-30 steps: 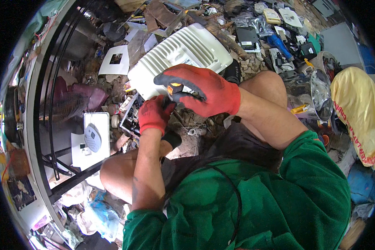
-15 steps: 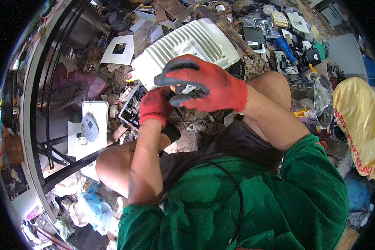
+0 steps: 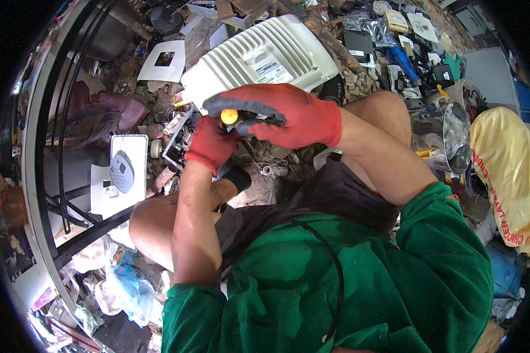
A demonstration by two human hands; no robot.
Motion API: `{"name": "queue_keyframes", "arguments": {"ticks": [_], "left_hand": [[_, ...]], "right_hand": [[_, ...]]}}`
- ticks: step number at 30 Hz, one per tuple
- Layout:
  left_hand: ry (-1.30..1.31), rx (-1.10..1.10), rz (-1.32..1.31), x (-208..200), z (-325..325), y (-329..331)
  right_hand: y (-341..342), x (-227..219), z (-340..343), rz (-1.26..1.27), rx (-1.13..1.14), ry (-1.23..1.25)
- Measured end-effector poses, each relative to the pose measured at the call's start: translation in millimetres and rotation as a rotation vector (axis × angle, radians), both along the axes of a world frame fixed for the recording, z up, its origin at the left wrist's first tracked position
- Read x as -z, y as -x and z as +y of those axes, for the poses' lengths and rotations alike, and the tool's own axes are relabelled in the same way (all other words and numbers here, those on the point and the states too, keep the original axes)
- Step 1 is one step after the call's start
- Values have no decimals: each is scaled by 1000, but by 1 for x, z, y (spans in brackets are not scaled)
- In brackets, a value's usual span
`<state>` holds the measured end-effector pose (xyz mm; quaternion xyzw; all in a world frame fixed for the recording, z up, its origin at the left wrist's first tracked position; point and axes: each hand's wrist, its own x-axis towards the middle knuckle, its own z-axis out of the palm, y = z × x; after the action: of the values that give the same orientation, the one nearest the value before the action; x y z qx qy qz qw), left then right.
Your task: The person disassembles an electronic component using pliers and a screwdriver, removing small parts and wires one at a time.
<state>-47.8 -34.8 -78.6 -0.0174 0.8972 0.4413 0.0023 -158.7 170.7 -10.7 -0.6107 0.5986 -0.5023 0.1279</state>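
Observation:
My right hand [image 3: 297, 115], in a red glove with dark fingers, curls its fingers and thumb around an orange-ended screwdriver [image 3: 229, 116]. Its round handle end faces up; the shaft is hidden. Just below and to the left, my left hand [image 3: 213, 141], also in a red glove, is closed against the lower part of the handle. What its fingers hold cannot be seen. Beyond both hands lies a large ribbed white plastic casing [image 3: 262, 47] with a label on its back. Its near edge is partly covered by my right hand.
A black metal frame [image 3: 41, 176] stands on the left, beside a white panel [image 3: 138, 170] and a grey oval device [image 3: 122, 173]. Left of my hands sits a tray of small parts [image 3: 176, 141]. A clear bucket [image 3: 453, 138] and a yellow sack [image 3: 503, 170] are on the right.
My right hand has moved slightly left and its fingers have drawn in around the screwdriver's handle. The orange handle end now shows more fully. My left hand has also shifted a little left.

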Motion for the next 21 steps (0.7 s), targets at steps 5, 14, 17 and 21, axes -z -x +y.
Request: {"name": "queue_keyframes", "arguments": {"ticks": [5,14,17,21], "left_hand": [[0,29,46,-14,1,0],[111,19,43,-38,4,-2],[145,-7,99,-36,3,-1],[96,-23,92,-41,7,1]], "right_hand": [[4,7,0,-166,-13,70],[4,-3,-6,-75,207,-93],[7,5,-7,-81,205,-25],[8,2,-3,-125,246,-33]]}}
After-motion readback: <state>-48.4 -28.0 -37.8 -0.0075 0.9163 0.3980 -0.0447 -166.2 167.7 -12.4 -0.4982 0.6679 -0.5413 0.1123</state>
